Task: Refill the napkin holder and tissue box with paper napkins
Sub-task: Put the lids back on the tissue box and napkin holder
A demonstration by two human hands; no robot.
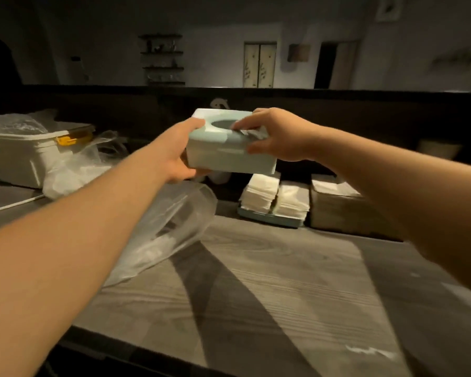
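I hold a pale blue-green tissue box point(223, 156) with an oval opening on top, lifted above the counter. My left hand point(178, 156) grips its left end, thumb on top and fingers underneath. My right hand point(278, 134) holds its right end, with fingertips at the edge of the oval opening. Below the box, two stacks of white paper napkins point(276, 198) stand in a light blue tray point(269, 219) at the back of the counter. I cannot see inside the box.
A clear plastic bag point(158, 240) lies on the grey wood-grain counter point(269, 295). A white lidded container with a yellow clasp point(25, 156) stands at the far left. A brown cardboard box point(340, 210) with napkins sits right of the tray. A dark ledge runs behind.
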